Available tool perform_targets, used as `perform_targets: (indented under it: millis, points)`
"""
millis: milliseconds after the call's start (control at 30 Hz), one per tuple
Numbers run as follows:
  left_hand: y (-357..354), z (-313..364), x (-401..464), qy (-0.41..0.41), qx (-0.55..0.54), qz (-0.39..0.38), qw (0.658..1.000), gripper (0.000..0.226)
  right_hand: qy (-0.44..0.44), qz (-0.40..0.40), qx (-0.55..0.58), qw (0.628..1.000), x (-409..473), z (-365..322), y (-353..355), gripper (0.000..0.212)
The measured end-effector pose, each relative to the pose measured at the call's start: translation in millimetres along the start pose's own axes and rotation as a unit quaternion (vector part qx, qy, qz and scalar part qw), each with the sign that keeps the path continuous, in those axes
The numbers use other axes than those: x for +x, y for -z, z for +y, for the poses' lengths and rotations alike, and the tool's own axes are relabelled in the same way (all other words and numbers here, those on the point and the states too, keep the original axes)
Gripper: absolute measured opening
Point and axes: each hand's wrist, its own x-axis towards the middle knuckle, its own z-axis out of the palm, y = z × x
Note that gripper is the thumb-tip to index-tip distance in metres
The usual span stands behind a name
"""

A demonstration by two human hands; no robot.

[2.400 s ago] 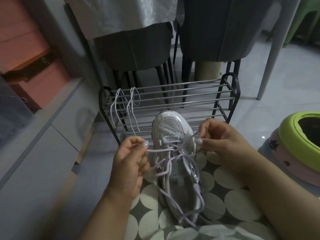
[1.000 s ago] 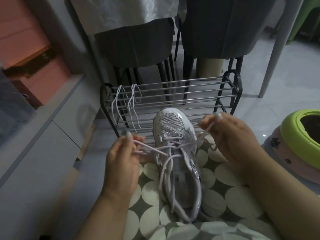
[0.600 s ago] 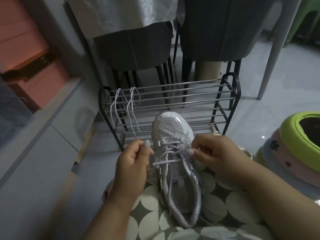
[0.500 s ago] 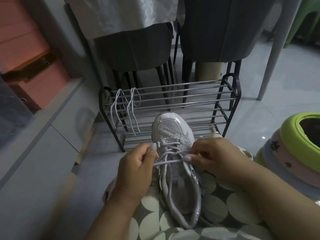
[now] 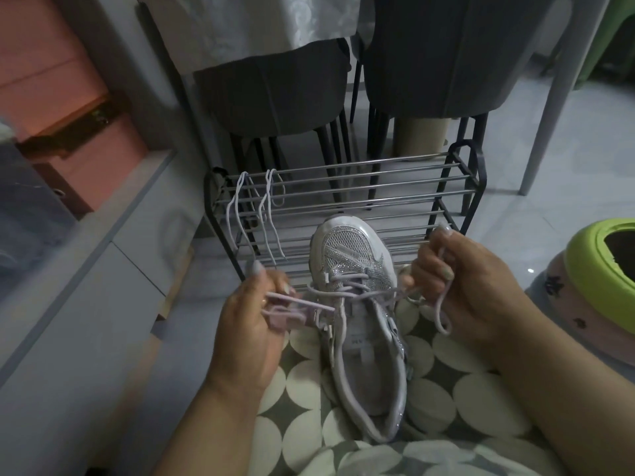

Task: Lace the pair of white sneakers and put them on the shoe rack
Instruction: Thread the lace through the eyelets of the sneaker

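Observation:
A white sneaker (image 5: pixel 357 321) with a glittery mesh toe rests on my lap, toe pointing at the shoe rack (image 5: pixel 347 201). Its pale lace (image 5: pixel 347 293) crosses the lower eyelets near the toe. My left hand (image 5: pixel 251 324) grips the left lace end, pulled out sideways. On the other side my right hand (image 5: pixel 470 286) pinches the right end, which loops down below the fingers. A second loose lace (image 5: pixel 264 214) hangs over the rack's top bars at the left. The other sneaker is not in view.
Two dark chairs (image 5: pixel 275 87) and a table leg (image 5: pixel 556 97) stand behind the low metal rack. A grey cabinet (image 5: pixel 86 297) runs along the left. A green-rimmed pink tub (image 5: pixel 598 269) sits at the right. My lap is covered in spotted fabric (image 5: pixel 439 389).
Both hands have moved apart from the shoe's middle, drawing the lace ends out to each side and tightening the crossing over the tongue.

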Motion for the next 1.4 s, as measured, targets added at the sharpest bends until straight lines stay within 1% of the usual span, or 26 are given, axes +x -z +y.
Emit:
perform_targets:
  millis: [100,167,200,233,300,333,367,400,433,467,533,600,633,667,700,767,800,867,933,1000,1067,1133,1200,1233,1300,1400]
  points:
    - [2.1,4.3,2.0,0.037,-0.149,0.023,0.988,0.054,0.011,0.031,-0.032,0.999,0.7,-2.9,2.1,0.038]
    - [2.0,5.8,1.0,0.051,-0.159,0.025,0.986,0.052,0.04,0.056,-0.105,0.992,-0.5,-7.3,7.5,0.038]
    - [0.9,5.8,-0.3,0.054,-0.118,0.026,0.991,0.051,0.057,0.065,-0.171,0.982,-1.9,-8.2,10.8,0.038]
    - [0.0,3.8,-1.2,0.052,-0.052,0.025,0.997,0.049,0.074,0.068,-0.261,0.96,-3.5,-7.8,14.4,0.038]
    - [-4.7,-1.3,-4.0,0.024,0.125,0.011,0.992,0.047,0.088,0.042,-0.468,0.879,-7.4,-2.7,16.5,0.035]
    - [-6.0,-5.2,-5.0,-0.01,0.245,0.002,0.969,0.048,0.084,0.01,-0.553,0.829,-9.3,1.5,15.3,0.034]
    - [-7.2,-8.2,-6.1,-0.05,0.37,-0.009,0.928,0.051,0.081,-0.024,-0.62,0.78,-11.2,5.2,13.8,0.037]
    - [-7.3,-10.1,-8.0,-0.08,0.462,-0.017,0.883,0.052,0.078,-0.049,-0.668,0.738,-13.0,7.3,10.5,0.039]
    - [-7.6,-10.2,-9.9,-0.093,0.509,-0.017,0.856,0.053,0.078,-0.058,-0.693,0.714,-14.7,7.9,6.0,0.037]
    - [-7.2,-9.6,-11.2,-0.102,0.525,-0.014,0.845,0.053,0.079,-0.057,-0.7,0.707,-16.0,6.9,2.1,0.034]
    - [-7.5,-8.7,-12.0,-0.108,0.53,-0.012,0.841,0.052,0.083,-0.05,-0.7,0.707,-17.2,5.5,-1.8,0.027]
    - [-7.1,-9.7,-12.6,-0.093,0.535,-0.028,0.839,0.049,0.084,-0.056,-0.714,0.693,-16.5,6.7,-1.6,0.021]
    - [-7.0,-10.0,-12.7,-0.075,0.525,-0.043,0.847,0.049,0.087,-0.066,-0.724,0.681,-16.1,7.4,-0.9,0.02]
    - [-6.7,-9.8,-12.4,-0.054,0.496,-0.055,0.865,0.051,0.09,-0.079,-0.731,0.671,-15.4,8.0,0.2,0.021]
    - [-6.6,-8.7,-12.4,-0.034,0.442,-0.06,0.894,0.054,0.094,-0.092,-0.734,0.666,-14.6,8.5,1.2,0.022]
    - [-5.6,-5.3,-11.4,-0.011,0.314,-0.045,0.948,0.053,0.098,-0.106,-0.732,0.666,-13.0,8.9,1.4,0.019]
    - [-4.3,-4.7,-10.7,-0.015,0.277,-0.037,0.96,0.051,0.102,-0.111,-0.731,0.665,-12.5,9.3,1.8,0.018]
    - [-2.4,-4.2,-10.6,-0.026,0.242,-0.045,0.969,0.045,0.113,-0.119,-0.732,0.661,-11.9,9.8,2.9,0.017]
    - [-3.2,-4.6,-10.7,-0.049,0.229,-0.074,0.969,0.037,0.127,-0.139,-0.711,0.678,-13.0,9.0,2.4,0.02]
    - [-2.8,-6.1,-9.3,-0.111,0.246,-0.09,0.959,0.032,0.138,-0.169,-0.667,0.712,-13.7,7.4,1.1,0.025]
    - [-0.9,-7.3,-6.3,-0.176,0.293,-0.076,0.937,0.03,0.147,-0.181,-0.63,0.741,-13.1,5.9,-0.6,0.028]
    - [0.7,-9.6,-4.5,-0.199,0.35,-0.053,0.914,0.029,0.159,-0.175,-0.612,0.754,-12.1,5.5,0.4,0.04]
    - [0.5,-11.9,-6.4,-0.171,0.379,-0.038,0.909,0.029,0.169,-0.165,-0.608,0.758,-12.0,5.7,1.9,0.053]
    - [-0.4,-12.2,-8.2,-0.146,0.381,-0.039,0.912,0.031,0.169,-0.158,-0.604,0.763,-12.6,5.6,2.0,0.054]
    - [-3.5,-11.9,-10.9,-0.1,0.369,-0.05,0.923,0.035,0.161,-0.138,-0.593,0.777,-13.7,5.2,1.9,0.047]
    - [-10.0,-8.7,-12.0,-0.068,0.35,-0.034,0.934,0.037,0.144,-0.108,-0.578,0.796,-13.7,6.0,2.1,0.034]
